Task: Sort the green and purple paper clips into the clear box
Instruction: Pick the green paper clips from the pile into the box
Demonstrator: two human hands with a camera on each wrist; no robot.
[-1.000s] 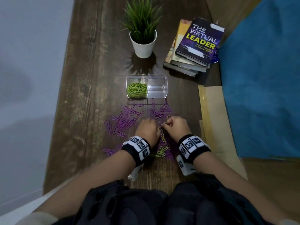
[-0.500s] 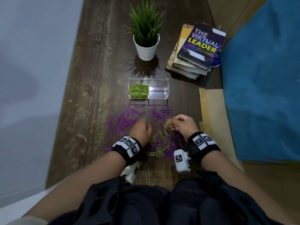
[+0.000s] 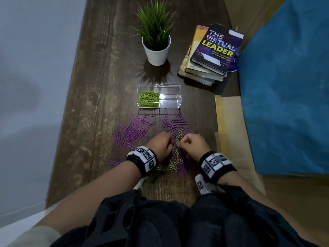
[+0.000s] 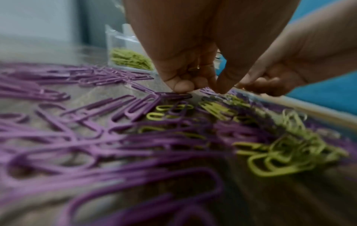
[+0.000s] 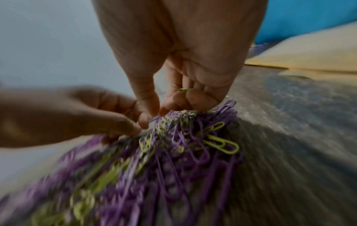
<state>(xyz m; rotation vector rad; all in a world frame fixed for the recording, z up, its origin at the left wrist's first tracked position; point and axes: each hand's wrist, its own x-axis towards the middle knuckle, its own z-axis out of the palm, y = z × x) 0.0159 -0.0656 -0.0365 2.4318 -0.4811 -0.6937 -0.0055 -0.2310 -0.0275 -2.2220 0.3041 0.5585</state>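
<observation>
The clear box [image 3: 170, 85] stands mid-table; its left compartment holds green paper clips [image 3: 149, 98], its right one looks empty. Purple paper clips [image 3: 135, 131] lie scattered in front of it. Nearer me is a mixed green and purple pile [image 3: 175, 158]. Both hands work at the pile's far end, fingers curled. My left hand [image 3: 160, 145] has its fingertips [image 4: 183, 89] down on the clips and pinches at a purple strand [image 5: 153, 119]. My right hand [image 3: 191, 145] pinches at the pile, with a green clip [image 5: 183, 90] tucked under its curled fingers.
A potted plant [image 3: 156, 50] in a white pot stands behind the box. A stack of books [image 3: 211, 54] lies at the back right. Brown envelopes [image 3: 229, 125] lie along the table's right edge beside a blue cloth [image 3: 284, 95]. A wall runs along the left.
Half a second ago the hands were apart over the pile. Now they are close together again: the right hand has moved left and toward me.
</observation>
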